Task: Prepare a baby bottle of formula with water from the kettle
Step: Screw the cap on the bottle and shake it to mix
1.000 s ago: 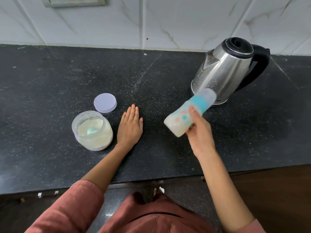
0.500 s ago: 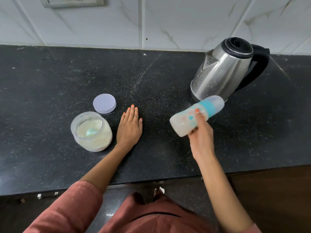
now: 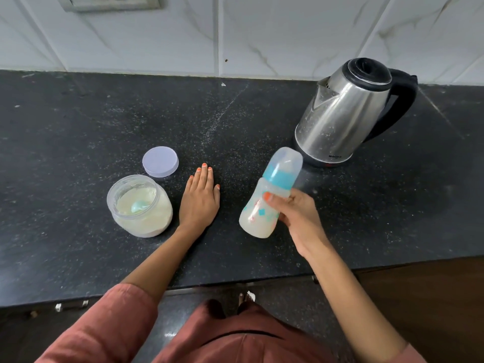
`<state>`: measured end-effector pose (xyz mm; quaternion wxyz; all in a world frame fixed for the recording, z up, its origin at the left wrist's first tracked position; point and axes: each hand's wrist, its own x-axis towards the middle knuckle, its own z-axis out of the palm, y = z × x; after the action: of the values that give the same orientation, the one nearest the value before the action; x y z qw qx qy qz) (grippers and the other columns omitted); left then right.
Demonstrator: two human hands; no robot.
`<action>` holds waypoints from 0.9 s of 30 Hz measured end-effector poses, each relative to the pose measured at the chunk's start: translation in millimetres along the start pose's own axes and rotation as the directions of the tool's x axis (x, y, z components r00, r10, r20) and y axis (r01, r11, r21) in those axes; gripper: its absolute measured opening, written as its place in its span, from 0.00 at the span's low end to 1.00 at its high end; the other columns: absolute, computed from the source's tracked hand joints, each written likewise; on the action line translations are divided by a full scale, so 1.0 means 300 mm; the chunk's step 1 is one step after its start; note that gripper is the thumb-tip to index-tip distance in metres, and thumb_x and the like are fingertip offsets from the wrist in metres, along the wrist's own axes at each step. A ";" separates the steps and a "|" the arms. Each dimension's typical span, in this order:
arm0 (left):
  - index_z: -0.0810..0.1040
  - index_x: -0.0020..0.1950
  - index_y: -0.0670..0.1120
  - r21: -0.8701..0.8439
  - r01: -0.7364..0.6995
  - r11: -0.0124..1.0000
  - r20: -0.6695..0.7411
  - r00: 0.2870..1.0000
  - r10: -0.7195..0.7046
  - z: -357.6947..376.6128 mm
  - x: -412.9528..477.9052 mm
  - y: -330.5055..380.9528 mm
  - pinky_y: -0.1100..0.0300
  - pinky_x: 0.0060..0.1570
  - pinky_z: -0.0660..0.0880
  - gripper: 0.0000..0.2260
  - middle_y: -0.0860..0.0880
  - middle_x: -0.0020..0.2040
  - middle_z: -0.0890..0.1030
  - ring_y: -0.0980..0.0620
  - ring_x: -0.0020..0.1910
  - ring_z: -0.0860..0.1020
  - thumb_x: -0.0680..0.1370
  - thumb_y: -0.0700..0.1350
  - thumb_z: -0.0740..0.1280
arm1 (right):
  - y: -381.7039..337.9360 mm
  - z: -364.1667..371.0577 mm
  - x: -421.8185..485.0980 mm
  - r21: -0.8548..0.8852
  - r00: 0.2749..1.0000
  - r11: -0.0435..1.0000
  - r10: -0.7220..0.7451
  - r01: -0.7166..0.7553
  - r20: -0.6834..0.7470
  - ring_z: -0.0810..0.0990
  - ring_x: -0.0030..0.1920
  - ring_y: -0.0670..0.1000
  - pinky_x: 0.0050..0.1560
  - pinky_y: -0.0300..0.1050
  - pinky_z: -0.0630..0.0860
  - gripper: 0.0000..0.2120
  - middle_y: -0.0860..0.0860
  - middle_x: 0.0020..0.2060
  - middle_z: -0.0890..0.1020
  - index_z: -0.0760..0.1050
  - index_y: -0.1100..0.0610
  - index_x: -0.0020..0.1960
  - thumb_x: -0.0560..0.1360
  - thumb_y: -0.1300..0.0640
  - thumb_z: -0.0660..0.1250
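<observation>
Closest in you've got rust-red sleeves, with 2 bare forearms reaching out over the edge of a speckled black counter. The right hand is wrapped around the middle of the baby bottle, thumb across the front. The bottle is tilted, has milky liquid in the bottom, and its teal collar and clear cap point away toward the kettle. Can't tell if its base touches the counter. The left hand just lies flat on the counter, fingers straight and together, holding nothing. Just beside it on the left sits an open jar of formula powder with a teal scoop in it. The jar's pale purple lid lies just behind it. Further back right stands the steel kettle, lid closed, black handle facing right. Behind everything is a white marbled tile wall.
</observation>
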<state>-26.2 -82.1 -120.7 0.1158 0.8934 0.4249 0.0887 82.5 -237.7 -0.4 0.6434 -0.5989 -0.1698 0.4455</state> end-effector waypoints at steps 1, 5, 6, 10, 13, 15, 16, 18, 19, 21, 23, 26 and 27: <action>0.53 0.75 0.39 -0.004 -0.001 1.000 -0.002 1.000 0.001 -0.001 0.000 0.002 0.54 0.73 0.47 0.23 0.43 0.76 0.53 0.47 0.76 0.51 0.82 0.47 0.49 | -0.002 -0.004 0.004 0.028 1.000 1.000 -0.009 0.009 -0.001 0.82 0.41 0.43 0.46 0.39 0.79 0.09 0.45 0.37 0.85 0.78 0.54 0.44 0.65 0.60 0.69; 0.52 0.75 0.39 0.020 -0.002 1.000 -0.003 1.000 0.002 0.002 0.001 0.000 0.55 0.73 0.46 0.23 0.43 0.76 0.52 0.48 0.76 0.50 0.82 0.48 0.48 | -0.024 -0.013 0.060 0.474 0.975 0.875 0.009 0.101 -0.224 0.82 0.46 0.45 0.49 0.43 0.79 0.09 0.49 0.46 0.83 0.76 0.55 0.50 0.71 0.57 0.66; 0.52 0.75 0.40 0.020 0.000 1.000 -0.001 1.000 0.000 0.003 0.000 0.000 0.55 0.73 0.46 0.23 0.43 0.76 0.52 0.48 0.76 0.50 0.82 0.48 0.48 | -0.021 -0.010 0.065 0.485 0.971 0.867 0.008 0.113 -0.240 0.82 0.45 0.45 0.49 0.43 0.79 0.07 0.49 0.45 0.82 0.75 0.55 0.51 0.73 0.58 0.64; 0.52 0.75 0.39 0.006 0.004 1.000 0.001 1.000 -0.004 0.000 0.000 0.000 0.54 0.73 0.47 0.23 0.43 0.76 0.52 0.47 0.76 0.51 0.82 0.48 0.49 | 0.019 0.013 0.013 0.109 1.000 0.994 0.023 -0.021 -0.015 0.82 0.42 0.45 0.46 0.42 0.79 0.06 0.47 0.38 0.84 0.77 0.55 0.45 0.69 0.61 0.67; 0.52 0.75 0.40 0.009 0.004 1.000 0.009 1.000 -0.004 0.002 0.002 0.003 0.55 0.73 0.46 0.23 0.44 0.76 0.52 0.48 0.76 0.50 0.82 0.48 0.48 | 0.024 0.001 0.008 0.023 1.000 1.000 0.020 -0.021 0.020 0.82 0.43 0.46 0.48 0.42 0.79 0.12 0.47 0.38 0.84 0.78 0.55 0.45 0.62 0.58 0.70; 0.52 0.75 0.39 0.002 0.002 1.000 0.003 1.000 -0.002 0.003 0.001 0.001 0.54 0.73 0.47 0.23 0.43 0.76 0.52 0.47 0.76 0.51 0.82 0.48 0.49 | 0.008 -0.003 0.036 0.280 0.995 0.960 0.016 0.013 -0.101 0.82 0.44 0.45 0.47 0.41 0.79 0.09 0.48 0.41 0.84 0.77 0.56 0.48 0.68 0.59 0.67; 0.53 0.74 0.39 0.000 0.002 1.000 -0.002 1.000 -0.002 0.003 0.000 0.001 0.54 0.73 0.47 0.23 0.42 0.76 0.53 0.47 0.76 0.51 0.82 0.47 0.49 | 0.001 -0.004 0.053 0.399 0.985 0.916 0.025 0.045 -0.170 0.81 0.45 0.45 0.47 0.41 0.79 0.08 0.49 0.44 0.83 0.76 0.56 0.50 0.71 0.59 0.65; 0.53 0.74 0.39 0.005 0.000 1.000 -0.002 1.000 0.000 0.002 -0.003 0.001 0.54 0.73 0.47 0.23 0.42 0.76 0.53 0.47 0.75 0.52 0.82 0.47 0.49 | 0.004 -0.004 0.062 0.472 0.975 0.878 0.035 0.075 -0.221 0.82 0.45 0.44 0.46 0.40 0.80 0.07 0.49 0.45 0.82 0.75 0.55 0.51 0.74 0.59 0.64; 0.53 0.74 0.39 0.008 -0.002 1.000 -0.001 1.000 0.002 0.002 -0.003 0.001 0.54 0.73 0.47 0.23 0.42 0.76 0.53 0.47 0.75 0.51 0.82 0.47 0.49 | 0.008 -0.001 0.052 0.431 0.981 0.900 0.029 0.056 -0.190 0.82 0.43 0.44 0.44 0.39 0.80 0.06 0.49 0.44 0.83 0.75 0.55 0.50 0.73 0.60 0.64; 0.53 0.75 0.39 0.008 -0.004 1.000 -0.001 1.000 0.004 0.000 0.000 -0.001 0.54 0.73 0.47 0.23 0.43 0.76 0.53 0.47 0.76 0.51 0.82 0.47 0.49 | 0.017 0.001 0.019 0.202 0.998 0.979 0.023 -0.011 -0.059 0.82 0.42 0.45 0.45 0.41 0.80 0.08 0.48 0.40 0.84 0.77 0.55 0.47 0.67 0.60 0.68; 0.52 0.75 0.39 0.002 -0.004 1.000 0.002 1.000 0.004 -0.002 0.000 0.002 0.54 0.73 0.47 0.23 0.43 0.76 0.52 0.47 0.76 0.51 0.82 0.48 0.49 | 0.019 -0.013 -0.002 0.021 0.999 0.999 0.030 -0.030 0.014 0.82 0.43 0.46 0.48 0.43 0.79 0.10 0.47 0.37 0.84 0.78 0.55 0.44 0.63 0.60 0.69; 0.52 0.75 0.39 0.002 -0.004 1.000 0.001 1.000 0.004 -0.001 -0.002 0.002 0.54 0.73 0.47 0.23 0.43 0.76 0.52 0.47 0.76 0.51 0.82 0.47 0.49 | -0.003 -0.028 0.026 0.291 0.994 0.957 0.020 0.013 -0.108 0.81 0.46 0.46 0.48 0.43 0.79 0.10 0.49 0.43 0.84 0.77 0.56 0.48 0.67 0.59 0.67; 0.52 0.75 0.39 0.005 -0.004 1.000 0.001 1.000 0.004 0.001 -0.002 0.000 0.54 0.73 0.47 0.23 0.43 0.76 0.52 0.47 0.76 0.51 0.82 0.48 0.48 | -0.012 -0.031 0.042 0.416 0.982 0.908 0.034 0.046 -0.184 0.81 0.49 0.47 0.48 0.43 0.79 0.09 0.50 0.46 0.83 0.76 0.56 0.51 0.70 0.58 0.66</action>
<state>-26.4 -82.5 -120.8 0.1136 0.8946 0.4232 0.0873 97.6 -233.3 -3.1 0.7711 -0.4858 -0.0110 0.4114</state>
